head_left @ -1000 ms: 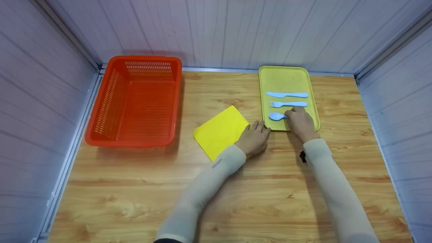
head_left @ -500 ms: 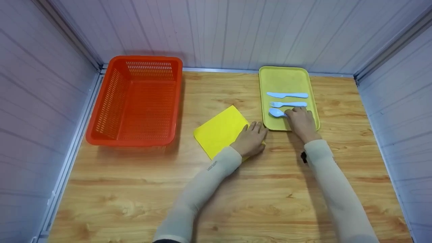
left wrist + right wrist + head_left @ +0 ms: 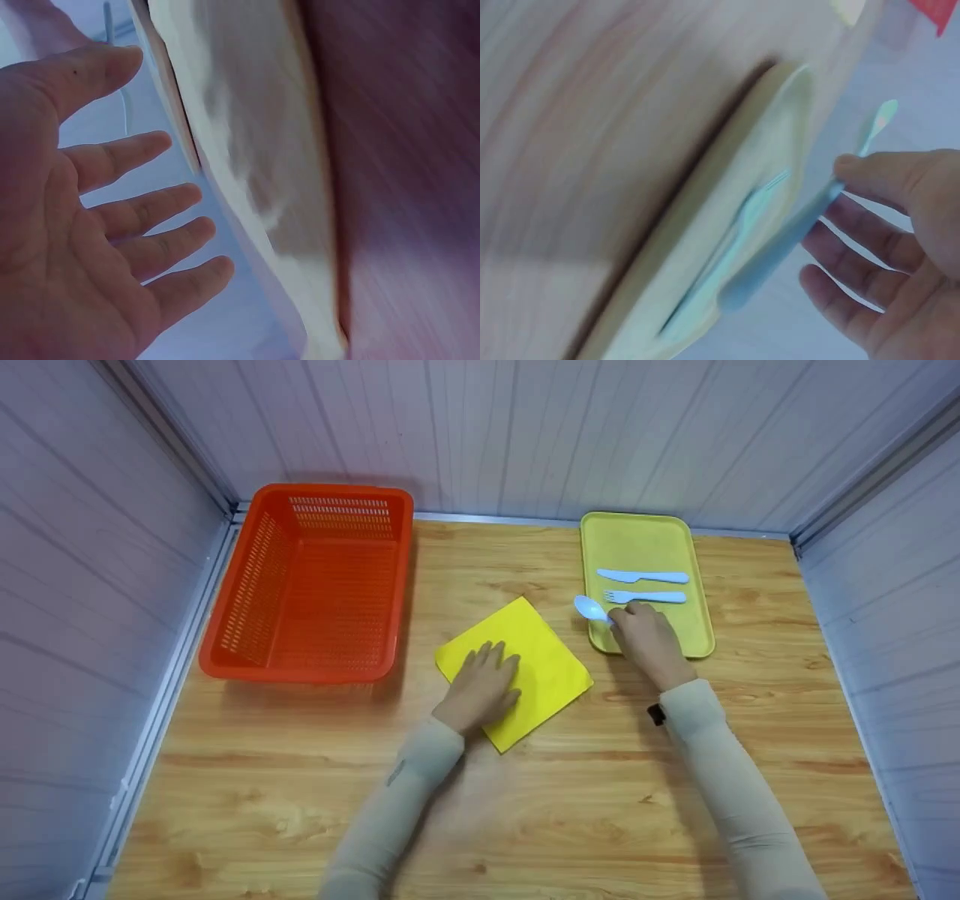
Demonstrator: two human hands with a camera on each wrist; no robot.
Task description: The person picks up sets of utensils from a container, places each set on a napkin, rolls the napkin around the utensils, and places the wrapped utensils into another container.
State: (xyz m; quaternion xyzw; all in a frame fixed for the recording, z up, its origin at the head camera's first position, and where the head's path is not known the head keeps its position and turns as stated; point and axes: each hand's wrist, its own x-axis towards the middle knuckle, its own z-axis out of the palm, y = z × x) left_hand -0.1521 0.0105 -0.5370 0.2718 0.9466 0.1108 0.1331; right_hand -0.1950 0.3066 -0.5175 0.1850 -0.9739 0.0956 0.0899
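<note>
Between thumb and fingers, my right hand (image 3: 651, 643) pinches a light blue spoon (image 3: 591, 608) just above the near left part of a yellow tray (image 3: 637, 538). In the right wrist view the spoon's handle (image 3: 780, 251) slants over the tray. A blue fork (image 3: 645, 597) and a blue knife (image 3: 643, 577) lie side by side on the tray. My left hand (image 3: 480, 690), fingers straight and spread, is over the left part of a yellow cloth (image 3: 532, 660). The left wrist view shows its palm and fingers apart from the cloth (image 3: 247, 150).
An orange-red plastic basket (image 3: 330, 600) with slotted sides stands at the back left. White panel walls (image 3: 495, 435) enclose the wooden table (image 3: 525, 825) at the back and both sides.
The spoon has risen and shifted left in my right hand, past the tray's left rim. My left hand has slid left from the cloth's right edge, uncovering that corner.
</note>
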